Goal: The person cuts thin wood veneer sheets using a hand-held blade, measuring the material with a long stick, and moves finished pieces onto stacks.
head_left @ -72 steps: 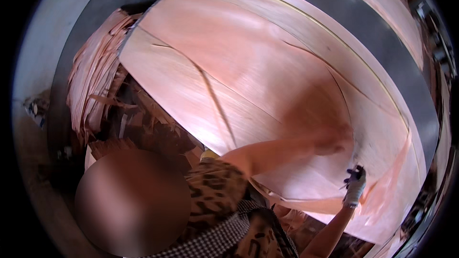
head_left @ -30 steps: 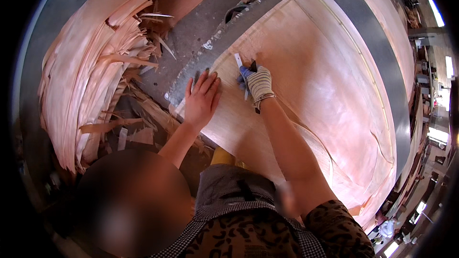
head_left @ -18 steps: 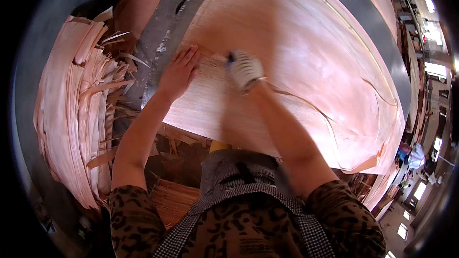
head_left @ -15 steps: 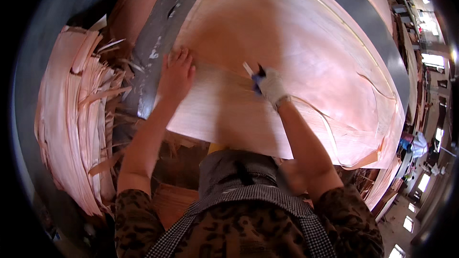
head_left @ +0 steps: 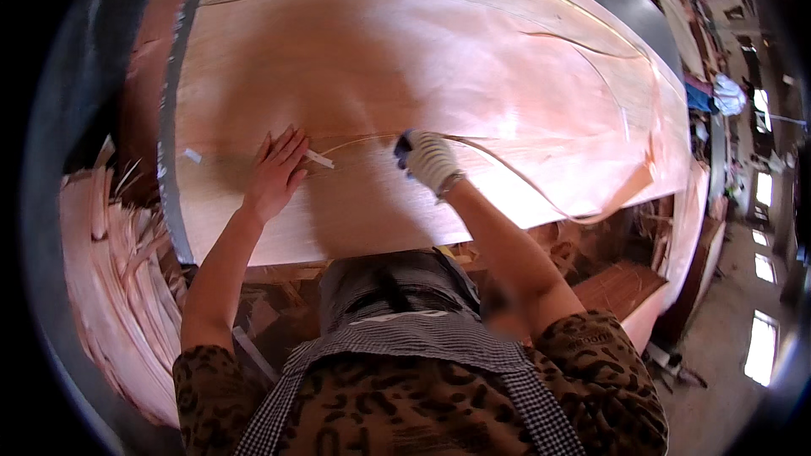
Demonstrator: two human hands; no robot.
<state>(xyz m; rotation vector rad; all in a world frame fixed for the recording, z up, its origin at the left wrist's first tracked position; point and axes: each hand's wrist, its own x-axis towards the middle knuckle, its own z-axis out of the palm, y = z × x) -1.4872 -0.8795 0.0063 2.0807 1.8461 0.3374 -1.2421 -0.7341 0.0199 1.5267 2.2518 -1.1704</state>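
Note:
A broad, pale pinkish wood veneer sheet (head_left: pixel 473 93) lies before me. My left hand (head_left: pixel 277 172), bare, rests flat on its near left part with the fingers stretched out. A short white strip (head_left: pixel 319 159) lies by its fingertips. My right hand (head_left: pixel 431 160), in a white striped glove, is closed at the sheet's middle. Something small and dark blue (head_left: pixel 403 150) shows at its fingers; its kind is unclear. A narrow veneer strip (head_left: pixel 524 176) curves from beside the glove toward the right near edge. A thin, slightly curved line runs between both hands.
Stacked, ragged veneer (head_left: pixel 110 279) stands at the left. A dark grey edge strip (head_left: pixel 173 118) borders the sheet on the left, with a small white scrap (head_left: pixel 193 155) near it. Veneer offcuts (head_left: pixel 557 245) lie below the near edge. A brown wood stack (head_left: pixel 621 291) stands at the right.
The view has shifted, showing more of the sheet's left side. The white strip, before near my right hand, is now beside my left fingertips. My right hand is farther from it.

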